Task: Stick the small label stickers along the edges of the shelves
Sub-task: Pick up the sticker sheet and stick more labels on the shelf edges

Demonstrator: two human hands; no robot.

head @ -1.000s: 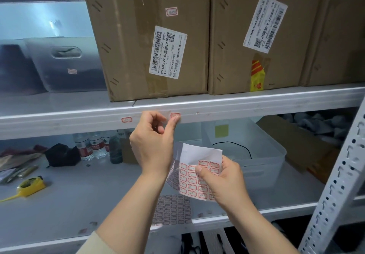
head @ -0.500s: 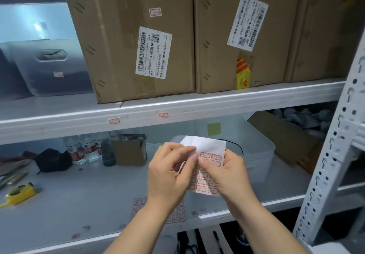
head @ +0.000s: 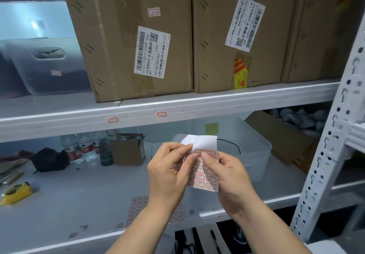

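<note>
Both hands raised in front of the lower shelf bay, meeting on a small white backing sheet of red-bordered label stickers. Right hand curled around the sheet's right edge, thumb lying across its face near the top rows. Left hand closed at the sheet's upper left corner, fingertips pinching there; whether on a single label or the paper itself cannot be told. Sheet held roughly upright, blank top part folded back a little. Above, on the front edge of the white metal upper shelf, two red-bordered labels already stuck: one toward the left, another just right of it, well apart from the hands. On that shelf, two brown cardboard boxes with white barcode labels, the left box and the right box side by side. On the lower shelf, a second sheet of red-outlined stickers lying flat near the front edge, partly hidden by the left forearm, a yellow tape measure at far left, and a clear plastic tub behind the hands.
</note>
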